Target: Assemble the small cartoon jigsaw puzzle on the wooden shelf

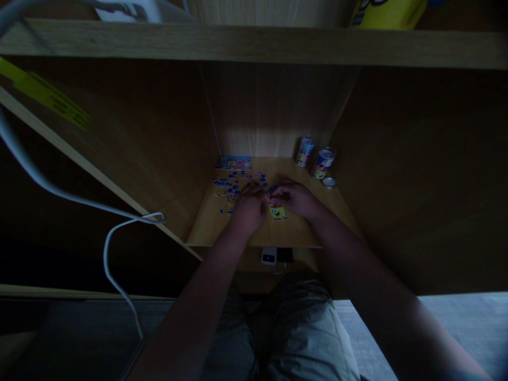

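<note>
Board: wooden, bearing all below. Left hand: over the pieces, fingers bent, hold too dark to tell. Right hand: just beside it, thumb and fingers curled toward each other; whether a piece is between them, cannot tell. Sheet: printed, back left. Cans, two: upright, back right. Joined section: yellow-faced, below the right hand's fingers. Lid: flat, beside the nearer can. Pieces: loose, mostly blue, scattered left.

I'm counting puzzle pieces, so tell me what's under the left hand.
Scattered puzzle pieces show to the side of the left hand and beyond it, on the wooden shelf. Whatever lies directly beneath the hand is covered and can't be counted.
</note>
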`<control>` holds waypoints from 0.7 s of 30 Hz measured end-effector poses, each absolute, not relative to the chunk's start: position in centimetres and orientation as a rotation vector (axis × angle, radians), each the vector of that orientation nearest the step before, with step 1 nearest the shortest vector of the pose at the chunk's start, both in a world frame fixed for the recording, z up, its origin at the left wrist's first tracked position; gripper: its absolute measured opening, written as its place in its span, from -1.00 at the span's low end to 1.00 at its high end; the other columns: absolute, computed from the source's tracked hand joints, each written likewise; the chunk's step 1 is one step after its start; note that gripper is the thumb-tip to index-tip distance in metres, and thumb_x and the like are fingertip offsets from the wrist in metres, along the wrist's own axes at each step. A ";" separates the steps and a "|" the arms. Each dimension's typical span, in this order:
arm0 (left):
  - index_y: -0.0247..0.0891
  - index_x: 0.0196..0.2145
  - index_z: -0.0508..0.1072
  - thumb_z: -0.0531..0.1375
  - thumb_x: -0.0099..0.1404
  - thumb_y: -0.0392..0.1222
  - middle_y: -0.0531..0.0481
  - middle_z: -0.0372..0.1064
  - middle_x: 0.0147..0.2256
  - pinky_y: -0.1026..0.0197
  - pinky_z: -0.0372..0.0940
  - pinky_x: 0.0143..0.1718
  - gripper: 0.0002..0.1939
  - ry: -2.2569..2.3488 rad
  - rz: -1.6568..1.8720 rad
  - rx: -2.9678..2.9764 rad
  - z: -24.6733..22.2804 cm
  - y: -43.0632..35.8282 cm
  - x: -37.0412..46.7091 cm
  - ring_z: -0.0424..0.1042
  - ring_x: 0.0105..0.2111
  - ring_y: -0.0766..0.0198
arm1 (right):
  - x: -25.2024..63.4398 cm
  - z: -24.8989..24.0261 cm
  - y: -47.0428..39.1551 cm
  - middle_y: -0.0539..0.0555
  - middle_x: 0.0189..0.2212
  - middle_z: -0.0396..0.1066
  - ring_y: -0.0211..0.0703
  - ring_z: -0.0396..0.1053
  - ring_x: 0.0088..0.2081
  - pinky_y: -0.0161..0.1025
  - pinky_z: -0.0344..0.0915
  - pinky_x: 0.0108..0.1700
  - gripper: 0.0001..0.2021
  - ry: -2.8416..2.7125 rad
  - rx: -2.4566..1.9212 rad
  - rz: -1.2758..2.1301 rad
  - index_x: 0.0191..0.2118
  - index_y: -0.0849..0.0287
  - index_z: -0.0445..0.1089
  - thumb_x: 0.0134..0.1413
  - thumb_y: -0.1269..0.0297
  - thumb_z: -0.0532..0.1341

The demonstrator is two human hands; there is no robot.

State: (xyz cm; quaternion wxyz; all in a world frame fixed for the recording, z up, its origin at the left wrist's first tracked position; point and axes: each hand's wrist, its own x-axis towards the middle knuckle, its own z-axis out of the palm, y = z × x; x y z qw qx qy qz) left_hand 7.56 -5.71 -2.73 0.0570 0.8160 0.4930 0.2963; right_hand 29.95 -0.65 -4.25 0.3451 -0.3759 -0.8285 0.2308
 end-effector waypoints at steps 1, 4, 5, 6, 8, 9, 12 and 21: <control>-0.12 -0.22 0.68 0.23 0.34 -0.49 -0.08 0.65 -0.08 -0.10 0.41 0.28 -0.69 1.506 0.887 2.471 -2.7 -5.7 7.6 0.56 0.05 0.00 | 29.9 -4.2 -0.6 0.06 -0.30 0.57 -0.11 0.52 -0.24 -0.19 0.41 -0.14 -0.88 -2.146 -0.983 0.603 -0.26 0.08 0.65 0.30 0.19 0.49; -0.14 -0.21 0.69 0.23 0.34 -0.50 -0.10 0.66 -0.08 -0.10 0.42 0.27 -0.69 1.563 0.848 2.448 -2.5 -5.7 7.7 0.56 0.06 -0.02 | 29.8 -4.1 -0.5 0.07 -0.29 0.57 -0.10 0.52 -0.25 -0.18 0.42 -0.15 -0.84 -2.140 -0.989 0.614 -0.28 0.08 0.65 0.30 0.15 0.50; -0.14 -0.20 0.69 0.22 0.35 -0.50 -0.11 0.67 -0.07 -0.10 0.42 0.28 -0.69 1.572 0.836 2.446 -2.4 -5.7 7.7 0.56 0.07 -0.02 | 29.8 -4.1 -0.5 0.07 -0.29 0.57 -0.10 0.52 -0.25 -0.18 0.41 -0.15 -0.84 -2.142 -0.988 0.611 -0.28 0.08 0.65 0.30 0.15 0.49; -0.15 -0.20 0.70 0.22 0.35 -0.50 -0.11 0.67 -0.07 -0.10 0.42 0.29 -0.68 1.572 0.826 2.448 -2.4 -5.7 7.8 0.57 0.07 -0.02 | 29.8 -4.1 -0.4 0.07 -0.29 0.57 -0.10 0.52 -0.25 -0.18 0.41 -0.15 -0.83 -2.149 -0.986 0.604 -0.29 0.08 0.65 0.31 0.15 0.49; -0.15 -0.19 0.71 0.21 0.35 -0.50 -0.11 0.68 -0.06 -0.10 0.42 0.30 -0.67 1.554 0.809 2.459 -2.3 -5.7 7.8 0.58 0.07 -0.02 | 29.8 -4.1 -0.4 0.07 -0.29 0.57 -0.11 0.51 -0.25 -0.18 0.40 -0.15 -0.85 -2.167 -0.987 0.583 -0.28 0.08 0.66 0.33 0.18 0.48; -0.14 -0.19 0.71 0.21 0.35 -0.50 -0.10 0.69 -0.05 -0.10 0.42 0.30 -0.66 1.543 0.805 2.460 -2.2 -5.7 7.8 0.58 0.08 -0.01 | 29.8 -4.1 -0.4 0.08 -0.28 0.57 -0.11 0.51 -0.26 -0.18 0.39 -0.16 -0.86 -2.173 -0.992 0.569 -0.28 0.09 0.65 0.33 0.20 0.47; -0.10 -0.17 0.72 0.20 0.32 -0.54 -0.06 0.70 -0.05 -0.08 0.44 0.29 -0.60 1.519 0.802 2.440 -2.1 -5.7 7.7 0.59 0.08 0.01 | 29.7 -4.2 -0.4 0.08 -0.27 0.58 -0.11 0.52 -0.26 -0.19 0.37 -0.17 -0.89 -2.184 -1.004 0.544 -0.27 0.10 0.65 0.32 0.24 0.48; -0.12 -0.10 0.72 0.20 0.32 -0.57 -0.08 0.68 -0.02 -0.03 0.44 0.28 -0.56 1.570 0.853 2.372 -2.6 -5.2 7.5 0.58 0.10 0.02 | 29.5 -4.1 -0.3 0.05 -0.28 0.60 -0.11 0.53 -0.23 -0.19 0.39 -0.14 -0.88 -2.167 -1.012 0.604 -0.31 0.08 0.65 0.31 0.35 0.45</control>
